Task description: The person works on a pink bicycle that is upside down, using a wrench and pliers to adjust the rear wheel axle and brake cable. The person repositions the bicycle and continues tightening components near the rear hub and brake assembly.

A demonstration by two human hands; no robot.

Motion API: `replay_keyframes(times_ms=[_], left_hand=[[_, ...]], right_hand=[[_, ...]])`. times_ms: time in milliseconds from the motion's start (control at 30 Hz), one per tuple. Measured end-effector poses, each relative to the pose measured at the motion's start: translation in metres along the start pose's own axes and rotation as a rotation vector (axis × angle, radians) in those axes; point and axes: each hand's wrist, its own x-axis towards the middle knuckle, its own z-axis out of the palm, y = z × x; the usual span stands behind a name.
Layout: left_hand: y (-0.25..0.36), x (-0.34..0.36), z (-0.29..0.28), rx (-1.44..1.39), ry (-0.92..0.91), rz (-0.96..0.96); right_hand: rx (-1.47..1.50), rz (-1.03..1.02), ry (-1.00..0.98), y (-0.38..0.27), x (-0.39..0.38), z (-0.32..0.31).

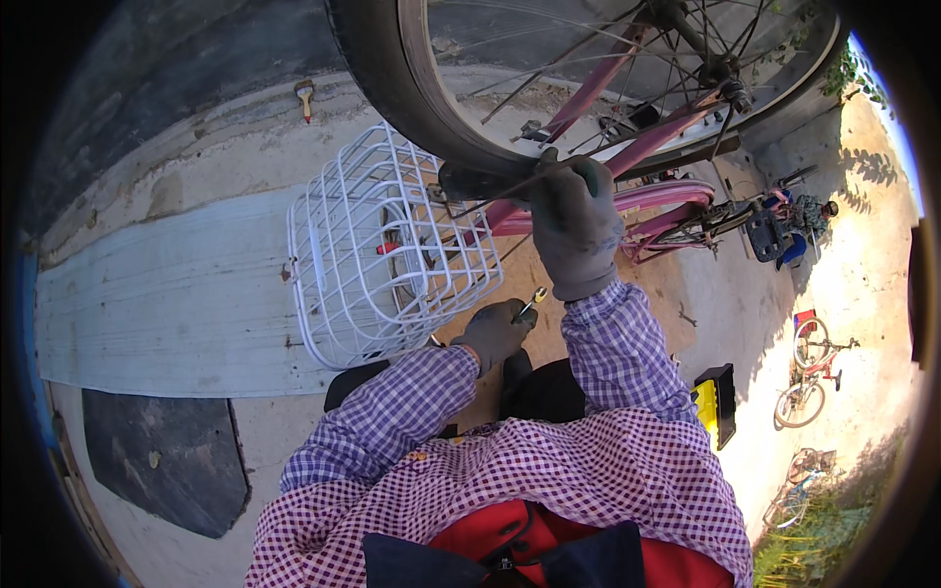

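A pink bicycle stands upside down before me, its front wheel (431,93) raised and its fork (667,132) slanting down from the hub. My right hand (576,211), in a grey glove, is closed against the lower edge of the tyre beside the fork. What its fingers grip is hidden. Lower and to the left, my gloved left hand (495,333) is closed round a small tool (537,297). Only the tool's shiny, yellowish end pokes out, so its kind does not show. The white wire basket (363,255) lies just left of that hand.
A pale blue sheet (167,294) covers ground at the left, with a dark mat (162,456) nearer. A brush (305,100) lies by the far wall. A yellow and black box (716,407) stands at my right. More bicycles (809,367) stand or lie farther right.
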Motion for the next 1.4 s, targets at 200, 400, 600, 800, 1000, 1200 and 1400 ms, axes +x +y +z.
replay_keyframes(times_ms=[200,400,600,800,1000,1200,1400], left_hand=[[-0.002,-0.003,0.003,0.016,0.007,0.028],[-0.001,-0.008,0.003,0.004,0.005,0.015],[-0.002,-0.008,0.003,0.015,0.010,0.021],[0.001,-0.011,0.003,0.003,-0.003,-0.014],[0.012,-0.023,-0.007,-0.032,-0.017,-0.063],[0.007,-0.028,-0.009,-0.238,0.005,-0.130],[-0.002,-0.027,-0.003,-0.116,0.102,-0.091]], right_hand=[[0.010,0.024,0.023,-0.003,-0.004,-0.003],[0.217,0.140,0.127,-0.011,-0.013,-0.014],[0.388,0.629,-0.082,-0.014,-0.024,-0.022],[0.265,0.636,-0.142,-0.013,-0.032,-0.013],[0.298,0.593,-0.160,0.002,-0.043,-0.031],[0.397,0.892,-0.113,0.050,-0.091,-0.069],[0.397,1.056,-0.270,0.077,-0.145,-0.069]])
